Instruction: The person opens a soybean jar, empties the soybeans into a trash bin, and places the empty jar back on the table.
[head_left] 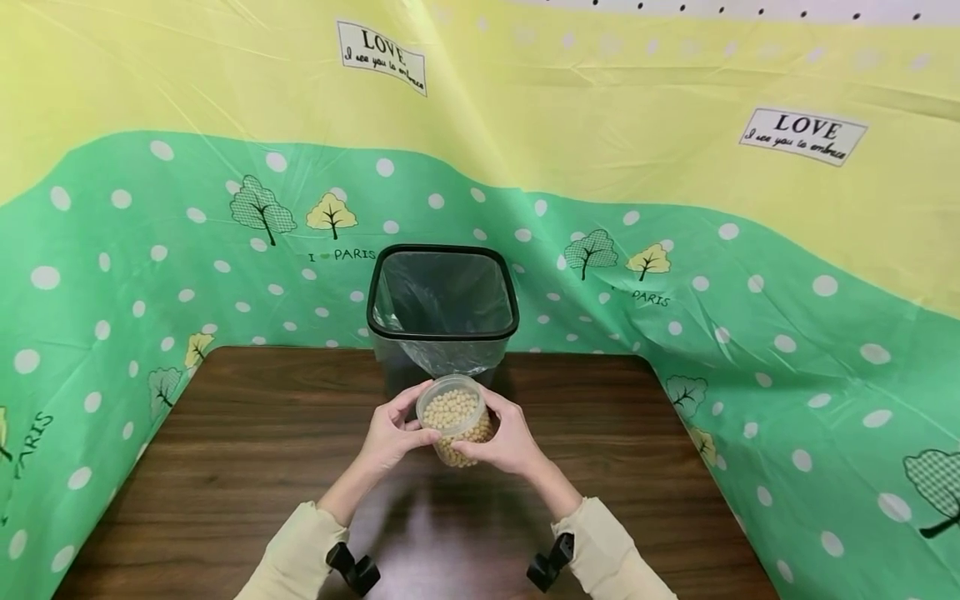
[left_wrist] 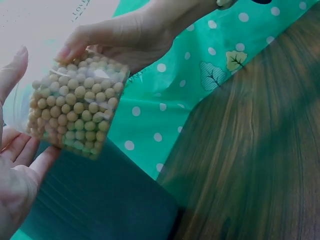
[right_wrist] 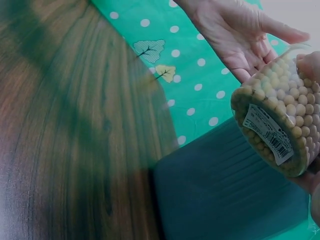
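While left hand [head_left: 388, 432] grips jar [head_left: 483, 431] of balls [head_left: 450, 408] at nine o'clock, right hand [head_left: 513, 437] at three, bin [head_left: 442, 337] stands at twelve. Holding step, seemingly; next move needs steadiness.

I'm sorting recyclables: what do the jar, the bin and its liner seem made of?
Jar: probably clear, glossy plastic; its contents show through and highlights glint on its side, though glass can't be ruled out.
Bin: likely molded plastic, dark and fairly smooth, with faint ridges along its wall.
Liner: seemingly thin plastic film, see-through, wrinkled and shiny.
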